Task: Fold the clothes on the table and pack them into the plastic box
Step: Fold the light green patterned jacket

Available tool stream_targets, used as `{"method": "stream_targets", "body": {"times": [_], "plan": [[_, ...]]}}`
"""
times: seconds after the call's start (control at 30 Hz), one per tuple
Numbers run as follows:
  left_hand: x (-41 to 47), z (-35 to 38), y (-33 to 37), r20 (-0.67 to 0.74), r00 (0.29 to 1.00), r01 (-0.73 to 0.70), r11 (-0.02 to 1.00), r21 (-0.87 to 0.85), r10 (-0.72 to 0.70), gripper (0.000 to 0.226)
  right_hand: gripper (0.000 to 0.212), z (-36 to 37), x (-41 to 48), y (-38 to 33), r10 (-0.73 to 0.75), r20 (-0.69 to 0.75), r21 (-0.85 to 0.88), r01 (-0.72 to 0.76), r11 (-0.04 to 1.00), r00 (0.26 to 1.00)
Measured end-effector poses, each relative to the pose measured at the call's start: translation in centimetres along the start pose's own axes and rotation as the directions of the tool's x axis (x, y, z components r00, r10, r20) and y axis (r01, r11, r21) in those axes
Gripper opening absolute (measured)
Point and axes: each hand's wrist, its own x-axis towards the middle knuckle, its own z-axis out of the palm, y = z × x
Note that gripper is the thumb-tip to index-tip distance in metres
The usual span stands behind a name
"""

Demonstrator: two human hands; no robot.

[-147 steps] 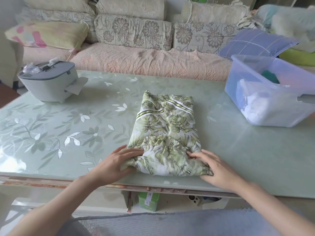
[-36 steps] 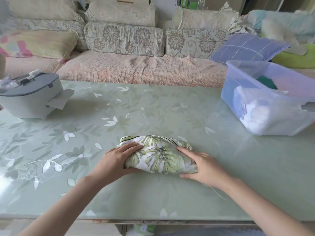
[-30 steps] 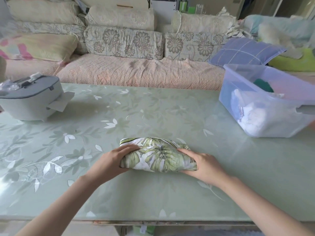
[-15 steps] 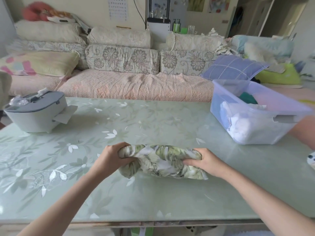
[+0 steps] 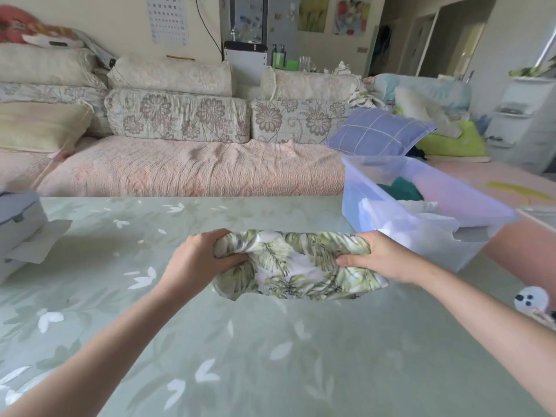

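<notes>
The left hand (image 5: 195, 260) and right hand (image 5: 382, 257) each clamp one end of a folded leaf-print garment (image 5: 301, 266). On both hands the fingers curl over the top of the bundle and the thumb presses in from the near side, bunching the green-and-white cloth. The bundle hangs between the hands with its lower edge sagging. It seems to be lifted just clear of the table (image 5: 240, 356), over the middle of the top, and its right end is near the box.

The clear plastic box (image 5: 451, 236) stands at the table's far right corner, open at the top. It holds a dark green piece of clothing (image 5: 400, 189) toward the back and white clothing (image 5: 415, 207) in front. A grey tissue box (image 5: 18, 224) sits at the left edge with a tissue sticking out of its side.

Beyond the far edge is a floral sofa (image 5: 180, 167) with a blue checked cushion (image 5: 376, 135). A wall chart (image 5: 168, 18) hangs above it, its rows of marks too small to read. No brand or label is legible anywhere.
</notes>
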Motion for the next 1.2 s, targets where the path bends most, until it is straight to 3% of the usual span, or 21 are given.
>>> {"method": "stream_targets", "body": {"times": [0.17,0.4,0.57,0.73,0.83,1.03,1.13,1.2], "plan": [[9.6,2.7,0.6,-0.07,0.996,-0.042,0.998,0.047,0.045,0.027,0.021,-4.5,7.3,0.9,-0.061,-0.052,-0.065,0.057,0.996,0.997],[16.6,3.7,4.2,0.004,0.998,-0.055,0.998,-0.039,0.055,0.023,0.014,-10.5,11.3,1.7,-0.001,-0.079,-0.008,0.0,1.0,0.997],[19.1,4.5,11.7,0.08,0.995,-0.051,0.996,-0.074,0.057,0.025,0.011,-18.4,9.2,1.1,0.093,-0.072,-0.052,-0.097,0.994,0.993],[21.0,7.6,22.2,0.165,0.985,-0.043,0.998,-0.046,0.05,0.037,0.023,-28.6,6.3,2.3,0.192,-0.116,-0.086,-0.202,0.976,0.975],[20.9,11.1,26.9,0.266,0.964,-0.019,1.0,0.019,0.013,0.043,0.016,-32.5,4.6,4.9,0.267,-0.11,-0.092,-0.278,0.956,0.957],[20.0,16.5,30.1,0.392,0.916,0.047,0.993,0.107,-0.086,0.043,0.025,-34.9,3.7,10.9,0.349,-0.054,-0.074,-0.352,0.933,0.936],[20.8,18.3,29.7,0.417,0.889,0.178,0.982,0.064,-0.189,0.037,0.019,-34.7,5.5,14.1,0.363,0.026,-0.089,-0.36,0.929,0.931],[21.4,19.5,29.6,0.495,0.826,0.279,0.959,0.055,-0.269,0.031,0.013,-34.3,6.9,16.3,0.411,0.114,-0.202,-0.384,0.901,0.904]]}}
